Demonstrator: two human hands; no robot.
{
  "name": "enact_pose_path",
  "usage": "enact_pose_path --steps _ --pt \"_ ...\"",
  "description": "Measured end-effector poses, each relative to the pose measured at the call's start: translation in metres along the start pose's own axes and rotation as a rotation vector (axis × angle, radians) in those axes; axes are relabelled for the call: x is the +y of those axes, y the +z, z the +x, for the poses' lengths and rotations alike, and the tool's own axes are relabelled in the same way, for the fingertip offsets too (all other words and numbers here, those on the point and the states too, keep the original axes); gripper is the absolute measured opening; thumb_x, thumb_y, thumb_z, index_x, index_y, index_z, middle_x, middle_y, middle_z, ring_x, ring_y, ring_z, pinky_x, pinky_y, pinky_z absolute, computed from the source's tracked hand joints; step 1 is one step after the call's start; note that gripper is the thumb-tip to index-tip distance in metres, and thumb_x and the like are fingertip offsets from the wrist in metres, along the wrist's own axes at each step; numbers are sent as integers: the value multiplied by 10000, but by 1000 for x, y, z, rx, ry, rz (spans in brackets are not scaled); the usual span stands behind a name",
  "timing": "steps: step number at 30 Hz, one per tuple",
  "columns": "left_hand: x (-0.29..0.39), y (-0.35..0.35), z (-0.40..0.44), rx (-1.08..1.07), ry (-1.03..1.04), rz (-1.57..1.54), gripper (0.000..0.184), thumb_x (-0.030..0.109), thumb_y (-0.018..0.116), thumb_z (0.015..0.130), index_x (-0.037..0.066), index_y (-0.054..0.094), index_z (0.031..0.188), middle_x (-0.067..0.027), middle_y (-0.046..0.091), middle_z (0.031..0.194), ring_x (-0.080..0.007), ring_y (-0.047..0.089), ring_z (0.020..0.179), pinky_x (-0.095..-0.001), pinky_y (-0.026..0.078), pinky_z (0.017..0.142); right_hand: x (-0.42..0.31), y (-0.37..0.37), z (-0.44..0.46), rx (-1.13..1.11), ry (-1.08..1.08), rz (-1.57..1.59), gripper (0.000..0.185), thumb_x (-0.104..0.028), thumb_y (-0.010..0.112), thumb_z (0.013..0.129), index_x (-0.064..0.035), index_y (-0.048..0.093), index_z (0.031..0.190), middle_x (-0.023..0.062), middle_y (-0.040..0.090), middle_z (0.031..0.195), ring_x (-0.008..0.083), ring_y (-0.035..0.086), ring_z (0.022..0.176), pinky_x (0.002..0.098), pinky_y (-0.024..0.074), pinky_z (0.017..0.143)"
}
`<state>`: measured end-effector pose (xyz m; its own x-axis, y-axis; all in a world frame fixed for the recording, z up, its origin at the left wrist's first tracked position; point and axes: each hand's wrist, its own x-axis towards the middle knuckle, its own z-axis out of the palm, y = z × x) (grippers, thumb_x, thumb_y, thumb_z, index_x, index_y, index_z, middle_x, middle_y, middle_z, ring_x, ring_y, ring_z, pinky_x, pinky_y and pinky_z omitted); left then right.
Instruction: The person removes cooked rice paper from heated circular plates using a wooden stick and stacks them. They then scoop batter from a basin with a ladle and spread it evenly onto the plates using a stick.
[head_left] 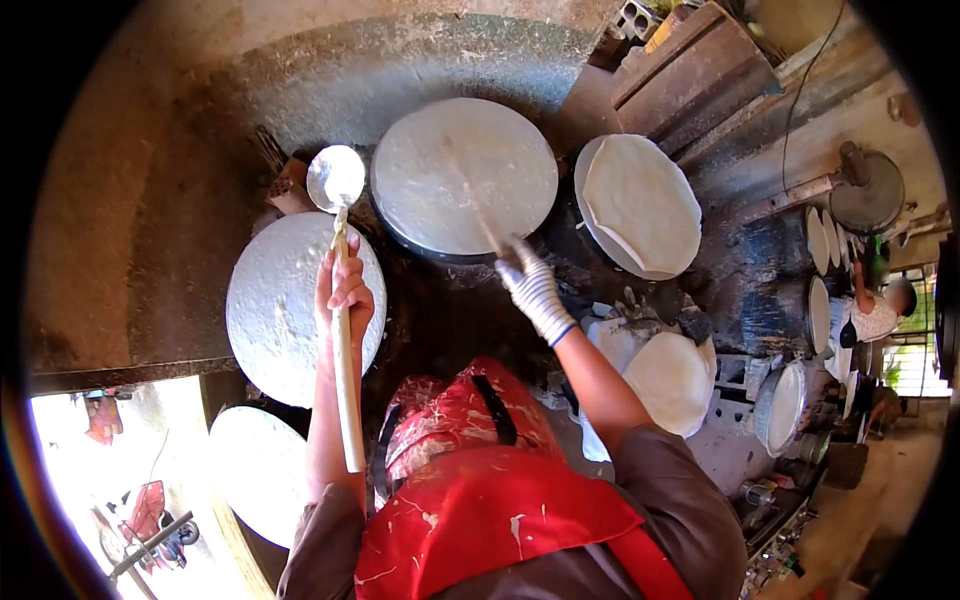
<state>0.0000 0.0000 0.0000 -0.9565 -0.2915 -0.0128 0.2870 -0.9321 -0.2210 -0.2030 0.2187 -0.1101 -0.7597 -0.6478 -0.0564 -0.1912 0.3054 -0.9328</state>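
Observation:
My left hand (345, 285) is bare and closed round the long pale handle of a ladle (336, 178), whose round bowl points up and away from me. Below that hand is a round surface coated in wet white batter (275, 310). My right hand (535, 293), in a white striped glove, grips a thin stick-like tool (480, 208). Motion blurs the tool, so its far end is unclear. It reaches over a large round griddle (430, 150) spread with a thin, pale layer. To the right, a thin round sheet (640, 195) with a folded edge lies on another round top.
More round sheets (670, 385) sit at lower right, with a white tub (780, 408) beyond. Another white round surface (258, 470) stands at lower left. Blackened drums (775, 240) line the right, where another person (878, 312) works. A curved wall (300, 90) rises behind the griddles.

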Motion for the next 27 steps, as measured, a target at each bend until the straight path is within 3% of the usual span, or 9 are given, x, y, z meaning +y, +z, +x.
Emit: enact_pose_path --steps 2,5,8,11,17,19,20,25,27 --pt "-9 -1 -4 -9 7 27 382 217 334 928 -76 374 1169 -37 425 638 -75 378 362 -213 321 390 -23 -34 -4 108 -99 -347 543 -182 586 778 -98 377 1272 241 568 1014 339 576 912 356 444 793" --pt "-23 -9 -5 19 27 -48 375 209 332 928 -78 374 1166 -36 425 637 -74 378 362 -211 320 389 -44 -53 -4 -40 145 -846 491 -164 555 788 -180 406 1255 197 583 971 365 581 791 414 467 694" --pt "-17 -5 -7 33 47 -17 372 203 335 927 -80 372 1165 -39 428 639 -72 386 364 -210 323 388 -37 -45 2 6 -107 -931 503 -158 530 790 -251 388 1264 195 587 896 371 573 693 438 462 652" --pt "-17 -2 -7 41 57 -15 374 204 336 927 -83 370 1164 -42 431 641 -74 391 365 -211 325 386 -86 -42 4 -138 9 -1125 546 -169 524 784 -273 344 1289 180 590 843 335 578 656 439 457 624" --pt "-14 0 -8 -8 29 -15 382 212 327 926 -84 370 1164 -49 443 643 -81 397 364 -215 329 388 -101 -34 10 -318 46 -955 541 -143 537 761 -196 382 1276 181 608 870 299 604 774 381 474 689" --pt "-14 0 -12 -13 28 -8 384 215 326 926 -82 371 1165 -49 445 643 -82 398 363 -216 329 390 -71 -34 15 -195 -190 -583 509 -166 519 759 -185 414 1256 182 610 856 338 588 741 416 462 680" --pt "-14 1 -13 -2 35 9 383 216 329 926 -78 372 1168 -48 446 642 -82 397 364 -216 328 391 -59 -31 18 -37 -93 -381 457 -140 507 752 -177 474 1207 188 605 897 348 587 771 410 462 696" --pt "-13 -9 -17 41 60 56 383 222 337 927 -67 370 1177 -45 446 642 -81 396 368 -217 324 392 -65 -14 12 -243 -211 -256 467 -48 542 745 -80 467 1205 164 529 1151 260 507 1078 291 382 917" --pt "-12 -12 -17 57 35 42 362 204 372 913 -38 381 1182 -21 418 648 -70 381 375 -205 318 392 -62 -19 13 -22 -245 -91 469 -35 540 753 -69 457 1214 159 535 1151 243 501 1085 281 377 918"
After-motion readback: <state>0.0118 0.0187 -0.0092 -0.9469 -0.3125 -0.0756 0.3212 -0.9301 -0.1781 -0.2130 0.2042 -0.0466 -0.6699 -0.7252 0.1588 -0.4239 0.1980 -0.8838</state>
